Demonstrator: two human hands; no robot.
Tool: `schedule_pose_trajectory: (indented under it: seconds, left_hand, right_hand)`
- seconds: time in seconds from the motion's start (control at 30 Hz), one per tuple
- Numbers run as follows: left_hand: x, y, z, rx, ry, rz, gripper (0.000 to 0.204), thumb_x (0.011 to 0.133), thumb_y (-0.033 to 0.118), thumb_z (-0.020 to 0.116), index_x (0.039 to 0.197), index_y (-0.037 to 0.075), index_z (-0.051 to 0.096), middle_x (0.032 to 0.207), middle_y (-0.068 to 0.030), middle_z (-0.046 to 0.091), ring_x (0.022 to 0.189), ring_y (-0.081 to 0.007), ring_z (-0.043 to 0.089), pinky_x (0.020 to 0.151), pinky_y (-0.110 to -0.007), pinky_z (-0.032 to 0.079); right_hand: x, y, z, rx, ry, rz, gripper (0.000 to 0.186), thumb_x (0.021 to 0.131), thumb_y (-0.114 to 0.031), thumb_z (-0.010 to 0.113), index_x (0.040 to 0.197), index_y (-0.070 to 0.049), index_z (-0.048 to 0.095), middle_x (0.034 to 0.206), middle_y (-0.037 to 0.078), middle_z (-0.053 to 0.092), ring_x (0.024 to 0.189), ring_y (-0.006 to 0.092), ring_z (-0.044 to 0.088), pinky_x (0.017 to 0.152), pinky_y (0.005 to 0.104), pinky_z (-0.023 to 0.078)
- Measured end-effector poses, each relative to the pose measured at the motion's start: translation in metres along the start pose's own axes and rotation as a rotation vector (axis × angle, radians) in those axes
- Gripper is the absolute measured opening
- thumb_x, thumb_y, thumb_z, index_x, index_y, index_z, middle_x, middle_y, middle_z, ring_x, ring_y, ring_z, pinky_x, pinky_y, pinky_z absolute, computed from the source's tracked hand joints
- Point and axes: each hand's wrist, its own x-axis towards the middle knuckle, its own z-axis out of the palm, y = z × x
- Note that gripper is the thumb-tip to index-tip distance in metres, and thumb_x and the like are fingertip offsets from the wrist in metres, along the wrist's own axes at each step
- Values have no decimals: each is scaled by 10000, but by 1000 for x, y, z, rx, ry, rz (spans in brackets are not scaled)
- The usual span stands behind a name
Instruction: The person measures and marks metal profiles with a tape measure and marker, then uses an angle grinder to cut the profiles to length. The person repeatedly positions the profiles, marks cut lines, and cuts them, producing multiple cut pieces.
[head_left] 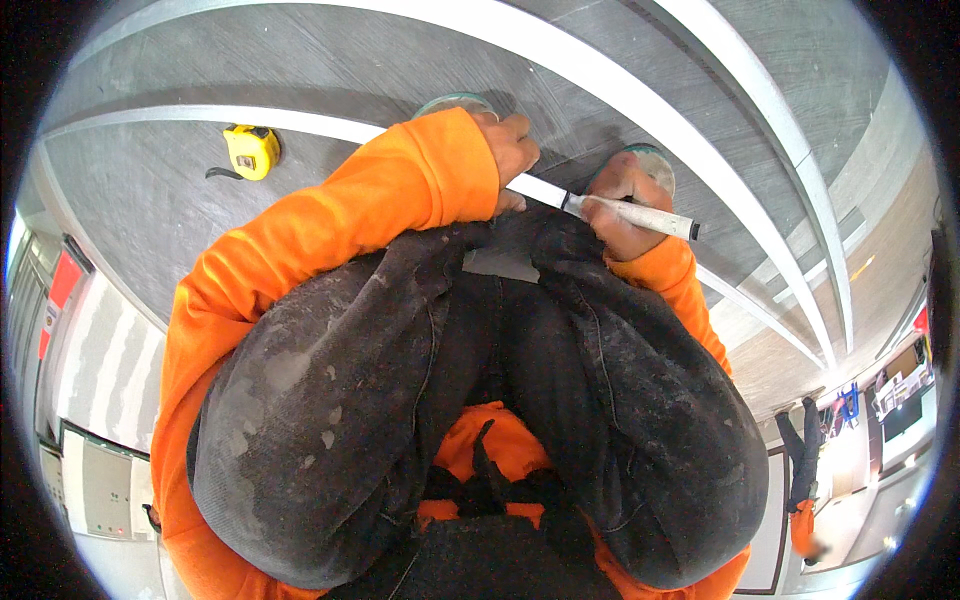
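My left hand [508, 145] is closed round a narrow pale metal strip [340, 128] lying across the floor, its thumb showing below the strip. My right hand [615, 190] grips a white marker [668, 223] with dark ends, held low along the same strip, its left end close to my left fingers. Beyond my left sleeve a yellow tape measure [253, 153] with a black strap rests on the floor. My shoes [450, 100] show partly behind both hands, under my crouched, dust-marked dark knees.
Two more long pale strips [640, 105] cross the dark grey floor [560, 25] beyond my hands. At the left rim are pale boards and a grey panel [105, 482]. Far right, another person in orange [803, 525] stands among furniture and other items.
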Motion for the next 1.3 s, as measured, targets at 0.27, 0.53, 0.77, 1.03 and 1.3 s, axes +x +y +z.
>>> schedule_pose_trajectory:
  seconds: [0.27, 0.53, 0.77, 1.03, 1.3]
  left_hand:
    - [1, -2, 3, -9, 14, -8, 429, 782, 404, 701, 943, 23, 587, 987, -166, 550, 889, -381, 605, 778, -473, 504]
    - [3, -5, 6, -23, 9, -7, 435, 781, 398, 703, 959, 19, 584, 1008, -173, 555, 893, -389, 601, 793, -464, 500]
    - [8, -26, 9, -495, 298, 63, 292, 811, 122, 608, 1062, 30, 492, 906, -163, 567, 848, -364, 599, 739, -424, 494]
    - [11, -30, 3, -576, 261, -155, 237, 866, -10, 500, 1098, 34, 499, 928, -157, 607, 812, -329, 608, 719, -378, 498]
    - [-12, -2, -17, -1016, 399, 13, 340, 914, 13, 575, 1229, 39, 450, 1185, -103, 633, 997, -156, 620, 790, -277, 514]
  right_hand:
    - [-3, 5, 4, 48, 52, 100, 248, 687, -205, 729, 647, -116, 501, 591, 62, 526, 551, 277, 538, 546, 406, 404]
    - [-5, 4, 6, 155, 89, 137, 229, 712, -166, 742, 659, -87, 534, 577, 66, 522, 560, 244, 544, 534, 376, 413]
    - [8, -25, -2, 592, 222, 724, 174, 830, -178, 712, 864, -69, 580, 617, 49, 594, 512, 134, 534, 454, 268, 400]
    - [5, -9, -1, 650, 141, 434, 252, 851, -213, 705, 967, -26, 582, 720, 74, 639, 565, 102, 545, 493, 227, 422]
    - [24, -65, -43, 480, 35, 283, 372, 899, -375, 619, 971, -13, 572, 774, 66, 633, 658, 114, 566, 589, 241, 451]
